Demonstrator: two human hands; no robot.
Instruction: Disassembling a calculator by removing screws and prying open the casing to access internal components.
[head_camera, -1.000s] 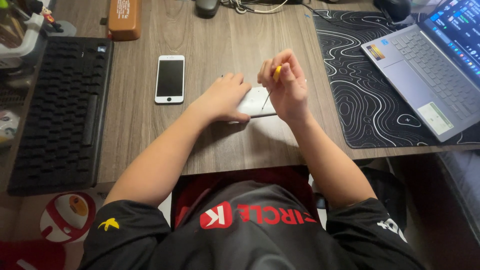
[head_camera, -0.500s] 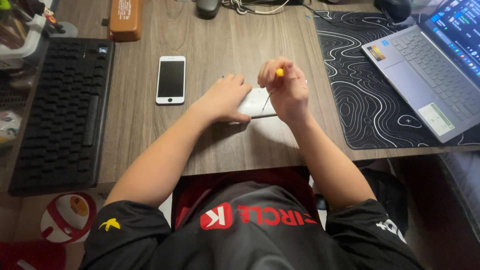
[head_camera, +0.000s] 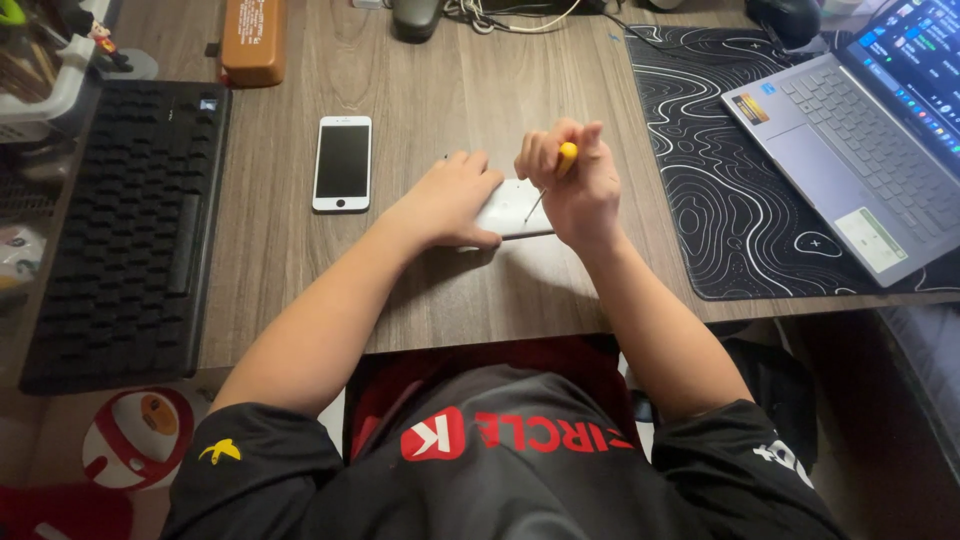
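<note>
My right hand (head_camera: 575, 190) pinches a small yellow-handled screwdriver (head_camera: 552, 175), its tip on the flat white rectangular device (head_camera: 510, 208). My left hand (head_camera: 450, 200) presses flat on that device, mid wooden desk (head_camera: 440, 80); a white-framed smartphone (head_camera: 342, 163) lies just left.
</note>
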